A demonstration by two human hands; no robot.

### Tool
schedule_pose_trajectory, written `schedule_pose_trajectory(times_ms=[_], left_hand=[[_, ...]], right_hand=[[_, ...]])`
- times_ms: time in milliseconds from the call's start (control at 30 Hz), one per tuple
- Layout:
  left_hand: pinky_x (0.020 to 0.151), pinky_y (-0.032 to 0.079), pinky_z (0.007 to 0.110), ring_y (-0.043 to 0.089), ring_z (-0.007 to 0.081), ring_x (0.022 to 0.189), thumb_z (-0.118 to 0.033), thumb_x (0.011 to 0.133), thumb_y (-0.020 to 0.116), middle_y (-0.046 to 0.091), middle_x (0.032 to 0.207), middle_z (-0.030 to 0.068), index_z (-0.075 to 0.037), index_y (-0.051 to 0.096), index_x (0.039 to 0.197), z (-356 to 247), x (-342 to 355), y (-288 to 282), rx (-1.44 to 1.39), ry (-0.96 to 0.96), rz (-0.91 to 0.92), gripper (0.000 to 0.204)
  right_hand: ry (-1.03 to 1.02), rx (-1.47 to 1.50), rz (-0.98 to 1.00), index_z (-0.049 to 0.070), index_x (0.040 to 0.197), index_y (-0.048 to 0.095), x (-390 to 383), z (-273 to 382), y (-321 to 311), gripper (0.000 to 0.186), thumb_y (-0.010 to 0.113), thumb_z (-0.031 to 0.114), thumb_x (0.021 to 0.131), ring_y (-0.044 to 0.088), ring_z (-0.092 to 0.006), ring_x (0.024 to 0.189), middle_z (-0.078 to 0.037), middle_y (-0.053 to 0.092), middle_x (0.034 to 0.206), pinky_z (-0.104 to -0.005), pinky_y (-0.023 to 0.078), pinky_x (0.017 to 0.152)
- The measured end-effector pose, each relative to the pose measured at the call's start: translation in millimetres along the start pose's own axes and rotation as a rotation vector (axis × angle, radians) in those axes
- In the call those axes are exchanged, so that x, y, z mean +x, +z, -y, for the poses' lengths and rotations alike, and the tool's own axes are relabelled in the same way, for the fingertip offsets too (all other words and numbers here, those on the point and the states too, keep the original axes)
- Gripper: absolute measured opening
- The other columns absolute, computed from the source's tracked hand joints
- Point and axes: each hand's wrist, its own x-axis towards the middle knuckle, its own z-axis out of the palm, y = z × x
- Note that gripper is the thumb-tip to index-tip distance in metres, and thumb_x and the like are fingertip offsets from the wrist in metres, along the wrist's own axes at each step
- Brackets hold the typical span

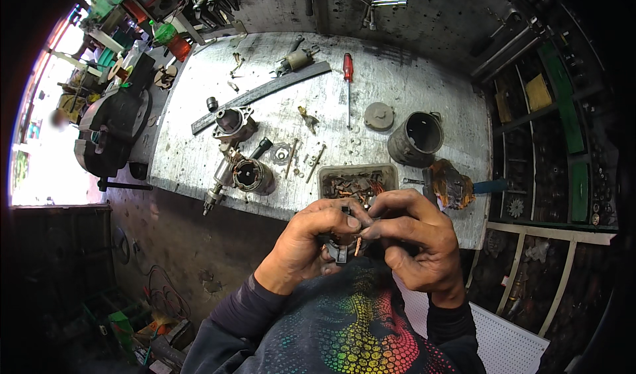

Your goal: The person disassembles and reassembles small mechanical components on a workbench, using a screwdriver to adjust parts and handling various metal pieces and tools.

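Close to my chest, my left hand (315, 235) is closed around a dark metal part that looks like a motor brush holder (342, 253). Its thumb and fingers cover most of that part. A short copper braid (358, 246) hangs down beside it. My right hand (421, 238) meets the left fingertips, thumb and forefinger pinched at the part's upper side; whatever lies between them is too small to tell. Just beyond both hands is a rectangular plastic tray (320, 183) with dark pieces and copper-coloured bits inside.
On the worktable (305, 129) stand a metal cylinder (401, 145), round cap (379, 116), red-handled screwdriver (348, 69), long bolts (317, 162), flat bar (271, 94), ring-shaped housing (255, 176) and nose housing (235, 123). A vise (112, 129) is left; shelves (553, 135) right.
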Motion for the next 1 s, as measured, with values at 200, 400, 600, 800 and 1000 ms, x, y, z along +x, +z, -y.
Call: schedule_pose_trajectory(times_ms=[200,400,600,800,1000], left_hand=[[0.030,0.033,0.025,0.044,0.0108,0.034,-0.019,0.087,0.062,0.068,0.070,0.0147,0.005,0.065,0.099,2,1,-2,-0.026,-0.018,0.002,0.027],[0.030,0.032,0.025,0.044,0.0105,0.034,-0.019,0.087,0.062,0.068,0.070,0.0152,0.005,0.065,0.100,2,2,-3,-0.034,-0.010,0.014,0.027],[0.030,0.032,0.026,0.043,0.0107,0.033,-0.019,0.086,0.062,0.067,0.068,0.0163,0.007,0.065,0.101,0,4,-7,0.001,0.010,0.038,0.030],[0.033,0.035,0.026,0.047,0.0109,0.037,-0.017,0.091,0.061,0.067,0.069,0.0108,0.003,0.067,0.106,0,6,-11,-0.031,-0.018,0.123,0.025],[0.033,0.036,0.026,0.047,0.0115,0.038,-0.019,0.091,0.062,0.067,0.070,0.0111,0.001,0.068,0.103,3,7,-9,-0.014,-0.015,0.059,0.024]], right_hand=[[-0.013,-0.036,0.019,-0.001,0.106,0.076,2,-1,-1,0.037,0.063,-0.008,0.072,0.072,-0.0327,0.107,-0.019,0.067,0.115,-0.0393,0.058,0.091],[0.050,0.009,0.011,-0.001,0.107,0.075,1,-1,1,0.035,0.063,-0.007,0.074,0.072,-0.0306,0.104,-0.018,0.068,0.114,-0.0377,0.058,0.089],[0.135,0.131,-0.118,0.000,0.105,0.075,-1,1,2,0.032,0.063,-0.006,0.076,0.071,-0.0280,0.102,-0.017,0.070,0.113,-0.0365,0.057,0.089],[-0.033,-0.008,-0.045,-0.001,0.105,0.075,3,-5,-2,0.033,0.063,-0.007,0.075,0.071,-0.0236,0.099,-0.017,0.069,0.115,-0.0339,0.058,0.082],[0.091,0.088,0.025,-0.001,0.106,0.075,0,-4,-3,0.037,0.063,-0.009,0.073,0.071,-0.0275,0.104,-0.019,0.066,0.120,-0.0344,0.058,0.086]])
